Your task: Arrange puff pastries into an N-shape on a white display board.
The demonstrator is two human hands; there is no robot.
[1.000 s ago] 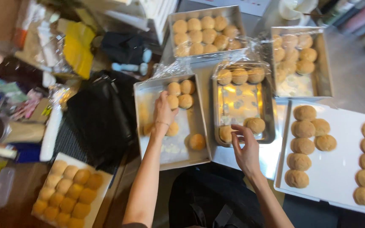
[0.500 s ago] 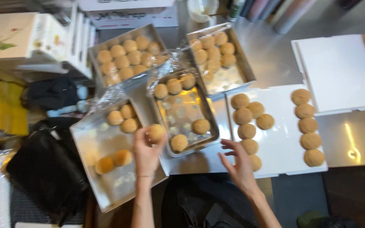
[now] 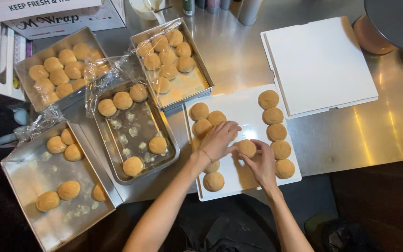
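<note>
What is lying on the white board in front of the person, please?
The white board holds two columns of round dough balls. Both hands, left hand and right hand, touch one ball. The left hand covers part of the left column.

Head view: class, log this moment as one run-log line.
left hand: on bun | right hand: on same bun | bun: over white board | trays: part filled

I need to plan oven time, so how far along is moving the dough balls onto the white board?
Done: about ten dough balls sit in two columns on the white board. In hand: the left hand and right hand are both on one dough ball mid-board. Left: five remain in the middle tray, five or so in the near tray, and two far trays look mostly full.
</note>
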